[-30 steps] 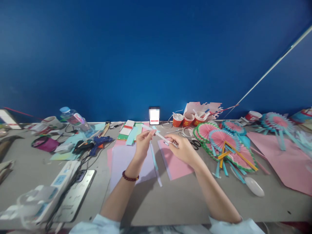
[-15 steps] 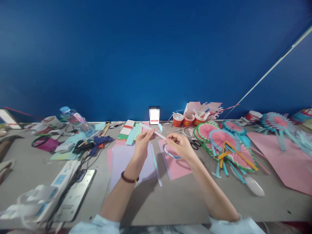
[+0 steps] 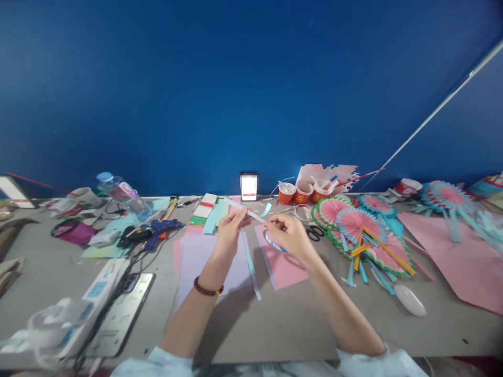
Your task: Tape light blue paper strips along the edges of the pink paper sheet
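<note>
Between my two hands a narrow pale strip (image 3: 256,217), which looks like paper or tape, is stretched above the table. My left hand (image 3: 231,226) pinches it with thumb and fingers, its far end sticking out to the left. My right hand (image 3: 288,233) pinches the other end. A blue-and-white curved band (image 3: 272,242) hangs below my right fingers; whether it joins the strip I cannot tell. Beneath lie a lilac sheet (image 3: 214,264) and a pink sheet (image 3: 288,275). A light blue curled strip (image 3: 265,210) shows just beyond the pale strip.
Folded paper fans (image 3: 361,228) and a white computer mouse (image 3: 409,300) are on the right. Black-handled scissors (image 3: 314,233) lie near my right hand. Red paper cups (image 3: 304,193) and a phone (image 3: 249,187) stand at the wall. Leftward are a power strip (image 3: 96,298), a glue gun (image 3: 163,230) and a bottle (image 3: 124,192).
The light blue curl beyond the strip has shifted right and spread out. The blue-and-white band has drawn up slightly toward my right fingers. Both hands stay nearly in place.
</note>
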The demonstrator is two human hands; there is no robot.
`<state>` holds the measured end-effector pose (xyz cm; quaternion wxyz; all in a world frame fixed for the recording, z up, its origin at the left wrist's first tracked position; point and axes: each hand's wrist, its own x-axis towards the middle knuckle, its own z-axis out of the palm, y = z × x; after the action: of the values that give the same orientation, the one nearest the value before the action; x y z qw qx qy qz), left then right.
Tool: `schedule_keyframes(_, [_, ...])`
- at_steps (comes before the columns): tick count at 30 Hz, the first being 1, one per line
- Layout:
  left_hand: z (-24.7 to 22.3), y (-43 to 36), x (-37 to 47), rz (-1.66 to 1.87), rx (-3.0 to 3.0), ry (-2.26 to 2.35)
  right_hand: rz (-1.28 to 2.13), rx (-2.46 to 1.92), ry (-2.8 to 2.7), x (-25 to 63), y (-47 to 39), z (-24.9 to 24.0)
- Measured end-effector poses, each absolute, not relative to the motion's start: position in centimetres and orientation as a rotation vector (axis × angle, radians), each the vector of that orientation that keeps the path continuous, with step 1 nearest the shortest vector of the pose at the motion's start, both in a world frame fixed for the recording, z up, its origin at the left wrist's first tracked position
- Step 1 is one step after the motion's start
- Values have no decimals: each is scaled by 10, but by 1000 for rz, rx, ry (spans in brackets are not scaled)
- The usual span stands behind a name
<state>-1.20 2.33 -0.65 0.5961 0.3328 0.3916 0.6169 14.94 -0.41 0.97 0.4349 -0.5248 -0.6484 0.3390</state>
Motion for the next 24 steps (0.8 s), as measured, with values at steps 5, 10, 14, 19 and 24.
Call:
schedule_keyframes(5, [-5,22,-12,1423,764,915,823,-1310,-1625,150,-3,8])
schedule_keyframes(10, [-3,20,-12,1402,784,916,796,-1318,-1629,150,-3,9])
schedule_keyframes(14, [-2,20,-12,1393,779,905,791,-1335,-1628,151,-2,9])
schedule_keyframes(19, [1,18,-12,1382,770,876,809,-1346,-1609,152,-2,9])
schedule_keyframes(24, [4,16,-13,1371,750,877,822,-1359,-1591,152,-1,8])
